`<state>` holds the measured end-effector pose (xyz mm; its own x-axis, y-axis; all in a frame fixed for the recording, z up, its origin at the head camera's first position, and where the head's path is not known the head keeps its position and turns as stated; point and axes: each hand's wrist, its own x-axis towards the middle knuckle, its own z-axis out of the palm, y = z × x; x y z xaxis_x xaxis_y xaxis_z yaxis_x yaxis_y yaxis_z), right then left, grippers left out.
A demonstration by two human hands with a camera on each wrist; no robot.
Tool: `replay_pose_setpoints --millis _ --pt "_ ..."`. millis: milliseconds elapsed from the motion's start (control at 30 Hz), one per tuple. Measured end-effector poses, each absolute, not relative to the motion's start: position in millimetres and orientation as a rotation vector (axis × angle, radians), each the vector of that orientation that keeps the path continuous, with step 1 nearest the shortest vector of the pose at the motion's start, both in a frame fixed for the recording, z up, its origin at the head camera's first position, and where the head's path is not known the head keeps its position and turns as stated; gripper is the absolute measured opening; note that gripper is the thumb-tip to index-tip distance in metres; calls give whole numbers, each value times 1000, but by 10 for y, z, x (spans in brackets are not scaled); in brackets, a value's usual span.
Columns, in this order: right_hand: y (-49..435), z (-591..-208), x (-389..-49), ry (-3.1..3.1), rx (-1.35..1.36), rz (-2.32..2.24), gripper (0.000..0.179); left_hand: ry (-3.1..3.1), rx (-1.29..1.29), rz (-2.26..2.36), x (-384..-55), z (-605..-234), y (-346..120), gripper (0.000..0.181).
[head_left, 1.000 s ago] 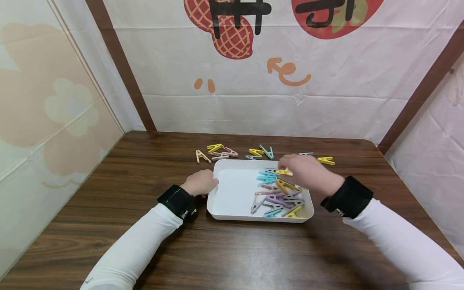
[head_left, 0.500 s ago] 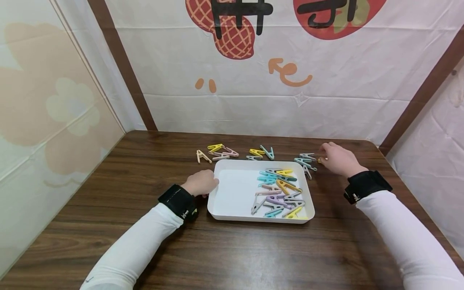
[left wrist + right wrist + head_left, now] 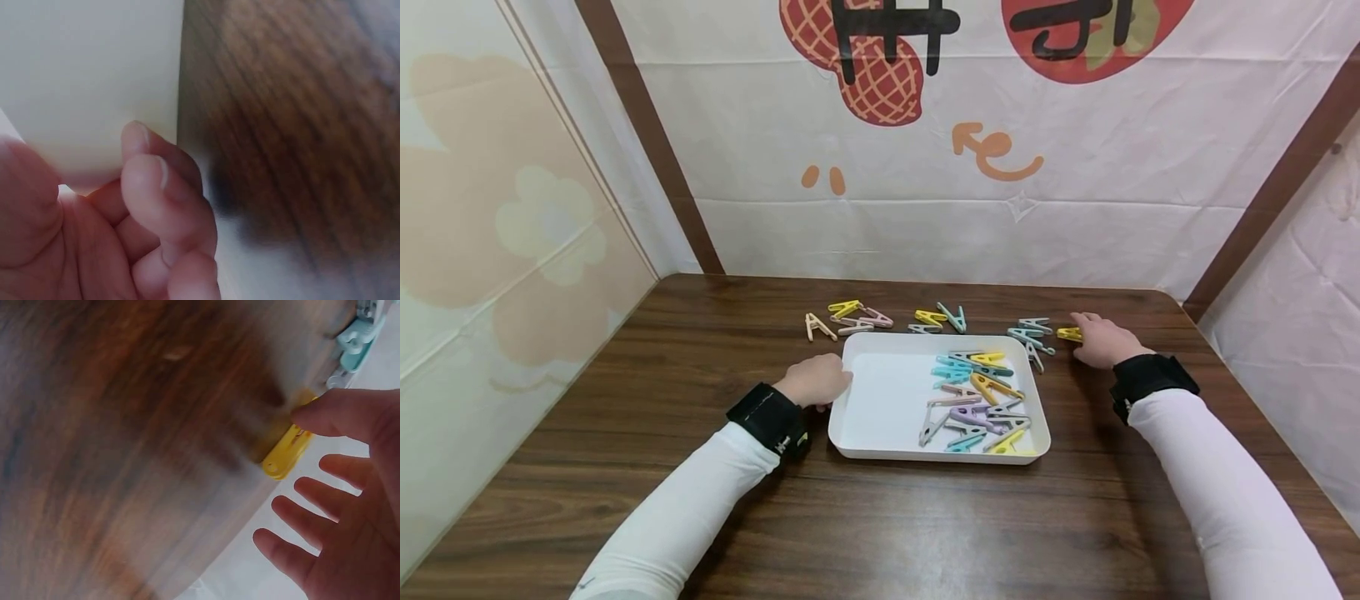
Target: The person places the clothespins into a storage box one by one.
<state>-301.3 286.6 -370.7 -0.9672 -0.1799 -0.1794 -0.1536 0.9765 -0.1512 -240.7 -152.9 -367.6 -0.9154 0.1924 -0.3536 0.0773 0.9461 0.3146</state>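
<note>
The right grip (image 3: 1103, 342) has shifted slightly since half a second ago, uncovering more of the yellow clip (image 3: 1068, 334) beside it; the left grip (image 3: 814, 380) stays at the left rim of the white tray (image 3: 874, 400).

The yellow clip lies on the counter (image 3: 910, 533), beyond the tray's far right corner and near a group of blue and grey clips (image 3: 1032, 340). Seen from the head, it sits immediately left of the right grip, and its long axis runs roughly side to side, with its right end hidden behind the hand. The right hand is by far the nearer; the left is well apart, across the tray.

In the right wrist view the thumb (image 3: 344, 415) overlaps one end of the clip, while the clip slants away below the thumb tip. Whether the thumb presses on it, I cannot tell. The other fingers (image 3: 324, 499) are spread and fairly straight, apart from the thumb, so this grip is not closed around the clip. The left grip is clamped on the tray's edge, fingers curled against it.

The clip looks bright yellow and smooth, slightly glossy, with a rounded end and a small dark mark near the thumb.
</note>
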Motion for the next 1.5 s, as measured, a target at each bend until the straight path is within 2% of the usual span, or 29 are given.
replay_pose_setpoints --millis 333,1067,1500 --pt "2886 -3698 -2976 2968 -368 -151 51 2728 218 447 -2413 -3678 -1543 33" --pt "2892 -3689 -2945 3030 -376 -79 23 2729 189 415 -2408 -3721 -1555 33" --pt "2835 -3636 -2927 3108 -421 -184 25 2721 190 419 -2424 -3724 -1544 34"
